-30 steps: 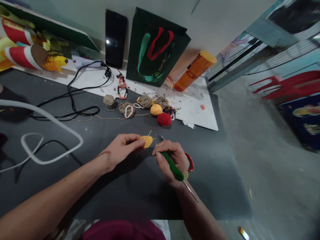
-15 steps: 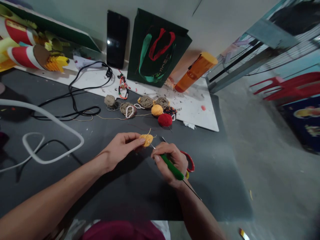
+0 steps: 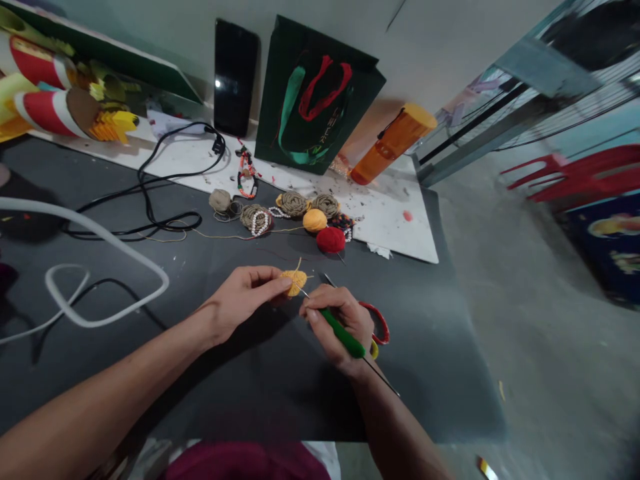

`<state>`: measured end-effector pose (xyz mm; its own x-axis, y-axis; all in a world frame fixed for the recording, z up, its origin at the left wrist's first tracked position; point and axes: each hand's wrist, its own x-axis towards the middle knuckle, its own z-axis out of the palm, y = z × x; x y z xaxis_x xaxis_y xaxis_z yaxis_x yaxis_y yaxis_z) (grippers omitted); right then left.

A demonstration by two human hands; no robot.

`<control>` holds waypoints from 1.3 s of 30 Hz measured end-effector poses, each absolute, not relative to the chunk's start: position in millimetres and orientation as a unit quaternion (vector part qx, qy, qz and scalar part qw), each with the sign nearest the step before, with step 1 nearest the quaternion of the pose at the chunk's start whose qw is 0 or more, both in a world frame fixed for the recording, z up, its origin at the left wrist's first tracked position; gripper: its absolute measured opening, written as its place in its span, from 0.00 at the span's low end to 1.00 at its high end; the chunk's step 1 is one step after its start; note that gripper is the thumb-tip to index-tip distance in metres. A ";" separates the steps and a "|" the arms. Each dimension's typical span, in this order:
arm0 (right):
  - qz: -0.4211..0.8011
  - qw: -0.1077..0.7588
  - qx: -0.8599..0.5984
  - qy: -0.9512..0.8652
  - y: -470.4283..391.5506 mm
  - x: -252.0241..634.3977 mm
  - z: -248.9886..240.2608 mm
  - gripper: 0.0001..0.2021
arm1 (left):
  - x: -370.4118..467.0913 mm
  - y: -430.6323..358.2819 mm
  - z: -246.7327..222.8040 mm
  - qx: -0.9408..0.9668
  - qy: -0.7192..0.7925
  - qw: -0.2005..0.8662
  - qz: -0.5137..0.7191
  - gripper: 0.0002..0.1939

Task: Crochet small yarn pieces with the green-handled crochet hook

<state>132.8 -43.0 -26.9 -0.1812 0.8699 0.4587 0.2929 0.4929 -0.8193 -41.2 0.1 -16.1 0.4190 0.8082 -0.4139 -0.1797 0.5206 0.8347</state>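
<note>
Above the dark table (image 3: 425, 320), the fingertips and thumb of the left hand (image 3: 245, 293) are pinched together on a small yellow crocheted piece (image 3: 297, 283), from which a short end of yarn sticks up. The fingers of the right hand (image 3: 345, 323) are closed around a green-handled tool (image 3: 343, 333), its thin metal tip meeting the yellow crocheted piece and its other metal end slanting back over the wrist. Partly hidden by the right hand lie red-handled scissors (image 3: 384, 328), their blade tip showing just beyond the knuckles. Farther out, past both hands, a red ball of yarn (image 3: 331, 240) sits near a yellow ball of yarn (image 3: 315, 220), with coiled brown pieces (image 3: 293, 204) behind. A white board (image 3: 395, 230) runs along the wall; on it stand a dark green paper bag (image 3: 317, 83), an orange cylinder (image 3: 385, 153) and a leaning black phone (image 3: 234, 80), while a black cable (image 3: 143, 183) loops across board and table
</note>
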 end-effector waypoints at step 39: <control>0.372 0.523 -0.396 -0.656 -45.0 128.0 -31.7 0.07 | -40.9 -1.5 -15.0 0.350 0.431 0.756 0.348 0.14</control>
